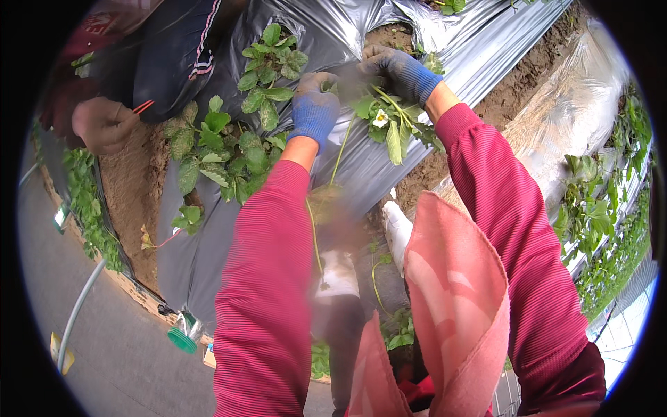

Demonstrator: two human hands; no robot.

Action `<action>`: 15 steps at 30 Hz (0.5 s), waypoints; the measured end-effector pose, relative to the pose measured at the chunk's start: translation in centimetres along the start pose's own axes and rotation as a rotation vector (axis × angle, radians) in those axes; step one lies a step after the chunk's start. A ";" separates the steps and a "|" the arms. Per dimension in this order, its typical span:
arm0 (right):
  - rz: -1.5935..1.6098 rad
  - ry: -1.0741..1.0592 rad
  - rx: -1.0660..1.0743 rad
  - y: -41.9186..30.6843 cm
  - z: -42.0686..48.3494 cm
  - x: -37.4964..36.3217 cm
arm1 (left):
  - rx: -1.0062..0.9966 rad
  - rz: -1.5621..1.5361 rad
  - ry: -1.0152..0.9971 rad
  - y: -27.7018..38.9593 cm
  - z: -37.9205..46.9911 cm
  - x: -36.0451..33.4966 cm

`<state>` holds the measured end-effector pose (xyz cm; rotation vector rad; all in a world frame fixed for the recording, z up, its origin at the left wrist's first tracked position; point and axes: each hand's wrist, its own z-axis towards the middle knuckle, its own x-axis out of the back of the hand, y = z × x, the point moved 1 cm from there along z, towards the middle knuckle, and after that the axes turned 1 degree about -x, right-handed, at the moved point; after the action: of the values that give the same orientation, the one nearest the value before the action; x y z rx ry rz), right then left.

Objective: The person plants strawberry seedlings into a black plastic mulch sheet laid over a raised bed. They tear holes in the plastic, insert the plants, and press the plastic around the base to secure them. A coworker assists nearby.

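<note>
My left hand [315, 107], in a blue knit glove with a dirty coated palm, has its fingers curled beside a strawberry plant [268, 73]. My right hand [398, 73], gloved alike, bends its fingertips down at the silver mulch film [338, 31], near an opening that shows soil. A blurred patch between the hands hides what the fingers touch. Under my right wrist are strawberry leaves with a white flower [380, 118] and pale green stems. A long thin runner [341, 148] hangs down below my hands, between my forearms.
Another person's hand [104, 125] at the left holds a thin red thing [143, 107]. More strawberry plants [224, 151] grow through the film. Bare soil [122, 193] lines the bed. Clear plastic sheeting [568, 109] lies right. A grey hose [78, 307] and green disc [182, 340] sit lower left.
</note>
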<state>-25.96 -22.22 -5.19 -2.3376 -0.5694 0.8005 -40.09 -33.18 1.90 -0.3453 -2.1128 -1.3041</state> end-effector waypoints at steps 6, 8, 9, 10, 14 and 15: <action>-0.274 0.145 0.067 -1.1 -1.2 -1.8 | 0.173 0.059 -0.037 0.6 3.4 3.4; -0.295 0.235 0.198 -1.6 -1.6 -2.8 | 0.087 0.056 0.140 1.4 4.1 3.7; -0.251 0.280 0.224 -1.5 -2.0 -3.1 | 0.101 0.053 0.201 1.7 4.3 3.8; -0.211 0.326 0.251 -1.3 -2.4 -3.3 | 0.020 0.157 0.162 2.1 4.3 3.6; 0.043 0.364 0.176 0.6 -3.2 -2.8 | -0.281 0.912 -0.075 3.6 4.7 1.3; 0.149 0.350 0.219 1.0 -3.1 -2.6 | -0.261 0.906 -0.090 3.8 5.0 1.0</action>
<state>-25.63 -25.67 -2.80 -2.2613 -0.1507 0.4724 -40.73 -27.09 3.66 -1.3060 -1.5059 -0.9887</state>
